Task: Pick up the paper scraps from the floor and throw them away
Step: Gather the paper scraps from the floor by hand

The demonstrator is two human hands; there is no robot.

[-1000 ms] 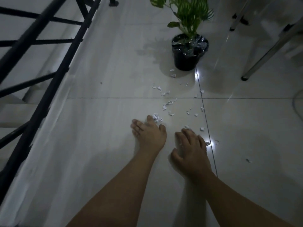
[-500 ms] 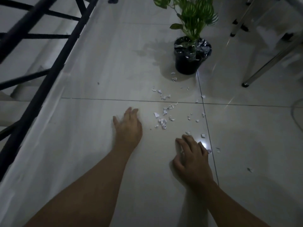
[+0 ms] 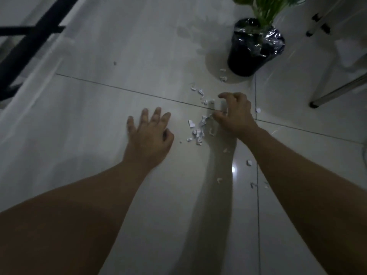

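Note:
Small white paper scraps lie on the pale tiled floor. A loose heap of scraps [image 3: 198,130] sits between my hands. My left hand [image 3: 149,135] rests flat on the tile just left of the heap, fingers spread, holding nothing. My right hand [image 3: 234,114] is arched over the floor at the heap's right edge, fingers curled and fingertips down on the tile. More scraps [image 3: 200,92] trail toward the plant pot, and a few stray scraps [image 3: 249,162] lie nearer to me beside my right forearm.
A black plant pot [image 3: 248,56] wrapped in shiny plastic stands at the upper right with a leafy plant in it. A metal chair leg [image 3: 335,92] slants down at the far right. A black railing [image 3: 25,48] runs along the left.
My right hand has moved forward and left to the heap's right side. My left hand stays flat to the heap's left. The camera has leaned closer to the floor.

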